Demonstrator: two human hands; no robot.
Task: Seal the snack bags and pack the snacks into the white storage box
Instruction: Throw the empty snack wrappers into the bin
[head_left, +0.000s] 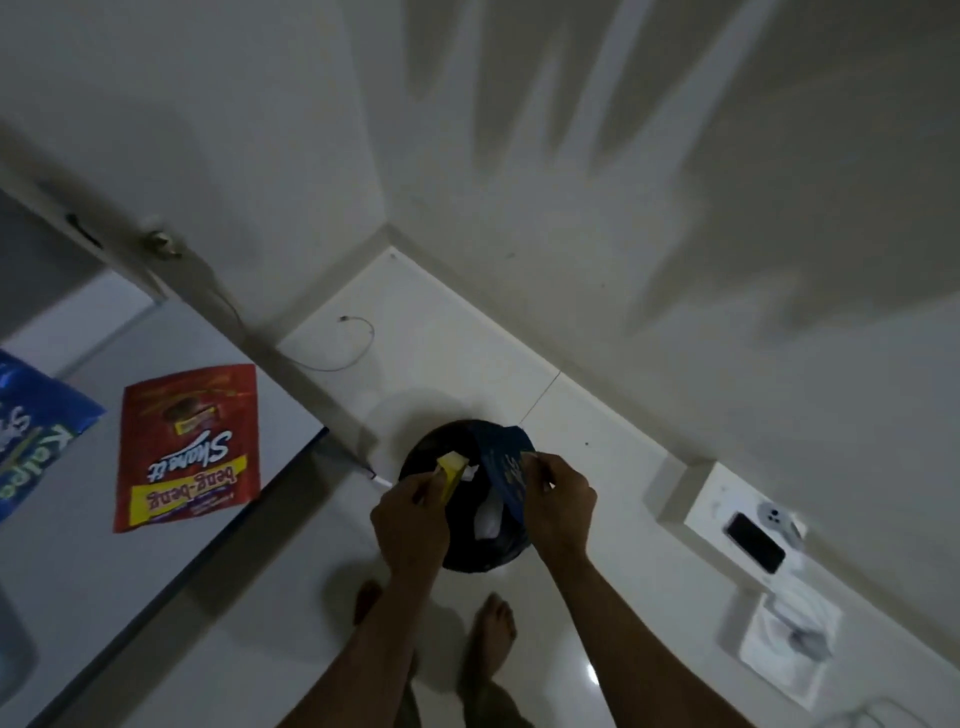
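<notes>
You're standing over a round black bin lined with a dark plastic bag (470, 551) on the glossy white tile floor (597, 467), both hands above its opening. Your left hand (410, 525) has fingers curled round a small yellow snack wrapper (451, 470), holding it at the bin's 10 o'clock rim. Your right hand (563, 506) pinches the edge of a dark blue snack bag with white print (506, 470), which hangs over the bin from about 12 to 3 o'clock. White crumpled scraps (488, 517) lie inside the bin, between your hands. At 9 o'clock from the bin, well apart, a white tabletop (156, 561) carries a red flat "beng-beng Share it" snack pouch (189, 447) lying face up. Further left, a blue "Kalpa" snack bag (36, 431) is cut off by the frame edge. Can't see the white storage box. At 3 o'clock, on a low white ledge by the wall (727, 493), there's a black phone (754, 542) lying flat, with a small grey round gadget (774, 514) just beside it. A thin cable (353, 343) curls on the floor at 11 o'clock. Your bare feet (493, 639) sit at 6 o'clock from the bin.
</notes>
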